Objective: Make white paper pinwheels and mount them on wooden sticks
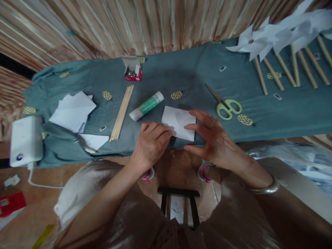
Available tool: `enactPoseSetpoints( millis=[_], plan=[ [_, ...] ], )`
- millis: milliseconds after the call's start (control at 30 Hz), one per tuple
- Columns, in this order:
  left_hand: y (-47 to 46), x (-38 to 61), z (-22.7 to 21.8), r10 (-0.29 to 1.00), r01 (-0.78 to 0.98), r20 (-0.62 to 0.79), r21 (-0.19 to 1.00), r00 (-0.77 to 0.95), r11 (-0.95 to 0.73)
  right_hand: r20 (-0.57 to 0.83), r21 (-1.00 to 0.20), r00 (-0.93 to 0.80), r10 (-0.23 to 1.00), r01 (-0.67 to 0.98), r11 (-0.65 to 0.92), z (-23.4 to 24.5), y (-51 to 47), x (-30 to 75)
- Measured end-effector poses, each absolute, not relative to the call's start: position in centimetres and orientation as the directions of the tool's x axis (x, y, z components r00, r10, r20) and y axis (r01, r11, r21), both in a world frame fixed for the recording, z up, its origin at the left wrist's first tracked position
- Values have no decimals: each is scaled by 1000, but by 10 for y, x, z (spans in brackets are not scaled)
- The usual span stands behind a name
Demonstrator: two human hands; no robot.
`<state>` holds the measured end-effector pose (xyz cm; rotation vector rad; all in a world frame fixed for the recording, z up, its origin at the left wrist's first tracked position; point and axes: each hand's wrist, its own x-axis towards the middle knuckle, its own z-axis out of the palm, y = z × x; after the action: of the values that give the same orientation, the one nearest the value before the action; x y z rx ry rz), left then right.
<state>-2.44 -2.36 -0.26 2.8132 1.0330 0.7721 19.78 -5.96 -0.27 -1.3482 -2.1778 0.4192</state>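
A white piece of paper point(177, 119) lies near the front edge of the cloth-covered table. My left hand point(153, 141) pinches its lower left corner, fingers curled together. Over the paper's right side, my right hand point(210, 135) is spread, thumb and fingers apart, with fingertips at or just above the sheet. Just beyond my left hand is a green and white glue stick point(147, 106). Scissors with light green handles point(225, 105) rest to the right, their blades partly apart.
Left of the glue are several wooden sticks point(121, 113), a stack of white paper point(74, 110) and a white power bank point(26, 140) with a cable. A red box of metal pins point(133, 73) stands open behind. Paper pinwheels point(259, 42) on sticks lie far right.
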Motion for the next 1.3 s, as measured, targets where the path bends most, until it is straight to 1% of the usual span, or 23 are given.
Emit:
enactPoseSetpoints(
  millis=[133,200,267,400,533,633,733,867,1000,1100,1300],
  plan=[
    [-24,-28,-6,638,588,428,262,640,-766,279,-514,-354,893,730,450,-4,-60,196],
    [-25,-30,-7,644,590,408,267,647,-762,292,-501,-347,891,738,452,-5,-60,195],
    [-27,-30,-8,646,606,404,241,647,-758,304,-493,-353,885,737,463,-5,-60,194],
    [-29,-27,-6,623,629,450,159,640,-761,307,-483,-383,871,726,489,-5,-61,192],
    [-30,-24,-5,608,607,427,157,670,-779,261,-501,-396,881,724,474,-3,-62,192],
    [-30,-23,-6,629,611,415,196,657,-767,234,-531,-391,890,715,454,0,-63,192],
    [-29,-22,-6,668,626,412,254,619,-737,239,-559,-366,899,706,436,1,-63,191],
    [-29,-22,-6,729,628,354,369,586,-685,264,-546,-300,917,737,398,-4,-61,186],
    [-30,-21,-4,765,634,307,430,567,-643,267,-592,-224,937,730,343,-7,-57,180],
    [-30,-21,-3,788,631,282,479,547,-610,252,-630,-231,940,698,341,-8,-54,180],
    [-31,-21,-1,842,613,216,600,494,-513,244,-668,-229,942,665,335,-5,-54,186]
  ],
)
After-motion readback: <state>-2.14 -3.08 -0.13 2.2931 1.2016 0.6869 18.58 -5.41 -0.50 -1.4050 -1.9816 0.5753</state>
